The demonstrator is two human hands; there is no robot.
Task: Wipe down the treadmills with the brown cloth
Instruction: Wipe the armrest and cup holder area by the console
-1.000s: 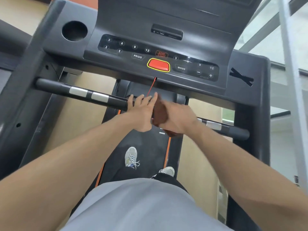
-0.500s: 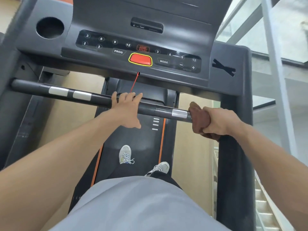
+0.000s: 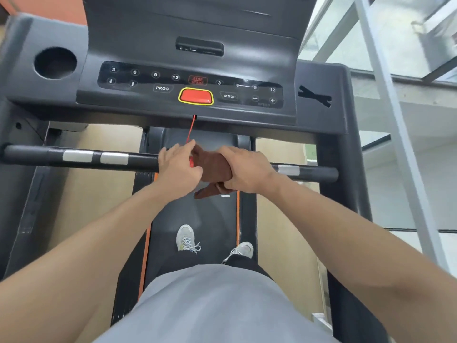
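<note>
At centre frame, the right hand (image 3: 243, 170) was wrapped round the brown cloth (image 3: 210, 164), which was folded over the handlebar (image 3: 138, 161) of the treadmill (image 3: 321, 78); a loose corner of the cloth hung below the bar. Its grip was closed, fingers curled over cloth and bar together. Just left of it, and touching the cloth's edge, the left hand (image 3: 179, 167) lay on the same bar with its fingers bent over the top, apparently grasping the bare bar; how tightly could not be told. A red safety cord (image 3: 191, 129) ran down from the console (image 3: 188, 85) to the point where the hands met.

The step in hand appeared to be wiping the crossbar, with the cloth at mid-bar. The stretch toward the left of the frame, carrying two silver sensor plates (image 3: 95, 157), seemed the likely next section; reaching it would call for lifting the left hand clear, or passing the cloth to it, and minding the cord.

Legible on the console: "3", "6", "9", "12" twice over, "PROG", "MODE", "STOP START" above the red button (image 3: 195, 96), plus and minus signs, and faintly "SPEED". No brand name was readable.
</note>
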